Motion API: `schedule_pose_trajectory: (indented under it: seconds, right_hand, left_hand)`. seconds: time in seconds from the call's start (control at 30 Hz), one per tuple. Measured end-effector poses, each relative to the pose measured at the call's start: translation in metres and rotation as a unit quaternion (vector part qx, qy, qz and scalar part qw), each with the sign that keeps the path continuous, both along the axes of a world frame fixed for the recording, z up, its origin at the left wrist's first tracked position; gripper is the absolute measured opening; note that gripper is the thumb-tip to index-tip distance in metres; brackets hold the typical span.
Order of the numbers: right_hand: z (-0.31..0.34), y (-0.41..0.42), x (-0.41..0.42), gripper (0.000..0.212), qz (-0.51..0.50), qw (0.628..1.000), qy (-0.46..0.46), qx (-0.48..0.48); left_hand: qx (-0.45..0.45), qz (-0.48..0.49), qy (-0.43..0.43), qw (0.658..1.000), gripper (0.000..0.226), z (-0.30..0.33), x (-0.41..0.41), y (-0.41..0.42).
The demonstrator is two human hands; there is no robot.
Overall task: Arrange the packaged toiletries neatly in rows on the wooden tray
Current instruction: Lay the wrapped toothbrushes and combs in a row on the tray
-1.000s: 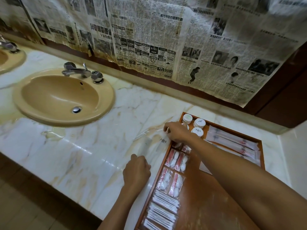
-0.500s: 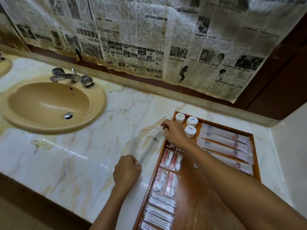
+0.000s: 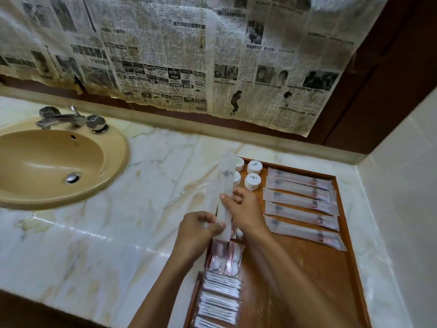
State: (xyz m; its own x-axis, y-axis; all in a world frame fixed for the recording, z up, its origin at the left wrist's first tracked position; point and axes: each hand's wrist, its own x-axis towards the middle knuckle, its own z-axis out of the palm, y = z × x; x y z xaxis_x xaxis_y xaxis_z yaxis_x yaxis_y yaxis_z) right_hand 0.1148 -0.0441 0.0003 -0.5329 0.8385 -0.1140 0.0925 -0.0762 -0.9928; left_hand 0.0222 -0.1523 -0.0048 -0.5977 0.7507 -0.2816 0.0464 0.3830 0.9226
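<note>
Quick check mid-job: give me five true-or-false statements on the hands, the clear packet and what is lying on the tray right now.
1. Both hands hold the long clear packet. True: the left hand pinches its near end and the right hand grips it higher up.
2. The packet lies flat in the sink. False: it is held over the left edge of the wooden tray; the sink holds no packet.
3. Five long packets lie in a row on the tray's right side. True.
4. The white round jars stand at the tray's near end. False: they stand at its far left corner.
5. Cotton swab packs lie along the tray's left edge. True.
</note>
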Motion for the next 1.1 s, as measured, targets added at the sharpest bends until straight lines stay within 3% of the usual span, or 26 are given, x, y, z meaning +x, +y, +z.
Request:
schedule_pose_trajectory:
  seconds: [0.17, 0.27, 0.4, 0.5, 0.6, 0.7, 0.8, 0.9, 1.0, 1.1]
  right_hand:
    - [0.013, 0.004, 0.054, 0.019, -0.072, 0.997, 0.006, 0.017]
    - [0.015, 0.008, 0.098, 0.022, -0.13, 0.988, -0.041, 0.066]
    - [0.01, 0.008, 0.164, 0.016, -0.173, 0.972, -0.132, 0.084]
    - [0.005, 0.005, 0.207, 0.02, -0.177, 0.96, -0.203, 0.076]
    - [0.003, 0.0, 0.24, 0.023, -0.153, 0.937, -0.308, 0.066]
    - [0.003, -0.009, 0.259, 0.021, -0.126, 0.927, -0.348, 0.051]
    - [0.0, -0.016, 0.268, 0.016, -0.116, 0.93, -0.348, 0.016]
    - [-0.001, -0.019, 0.272, 0.016, -0.093, 0.934, -0.344, 0.002]
    - [0.0, -0.019, 0.269, 0.015, -0.051, 0.94, -0.338, -0.004]
    - [0.0, -0.016, 0.259, 0.014, -0.003, 0.945, -0.327, -0.005]
  left_hand:
    - [0.036, -0.121, 0.027, 0.992, 0.007, 0.002, 0.027, 0.011]
    - [0.049, -0.208, 0.072, 0.974, 0.026, -0.002, 0.043, 0.015]
    - [0.053, -0.381, 0.138, 0.913, 0.044, -0.008, 0.072, 0.017]
    - [0.03, -0.463, 0.155, 0.872, 0.034, -0.017, 0.097, 0.02]
    - [-0.01, -0.533, 0.226, 0.816, 0.027, -0.029, 0.12, 0.024]
    - [-0.005, -0.584, 0.257, 0.77, 0.023, -0.038, 0.134, 0.028]
    - [0.01, -0.564, 0.232, 0.793, 0.019, -0.04, 0.137, 0.034]
    - [0.029, -0.442, 0.206, 0.873, 0.023, -0.041, 0.131, 0.039]
    - [0.012, -0.326, 0.034, 0.945, 0.042, -0.038, 0.122, 0.037]
    - [-0.011, -0.287, -0.119, 0.95, 0.03, -0.036, 0.116, 0.034]
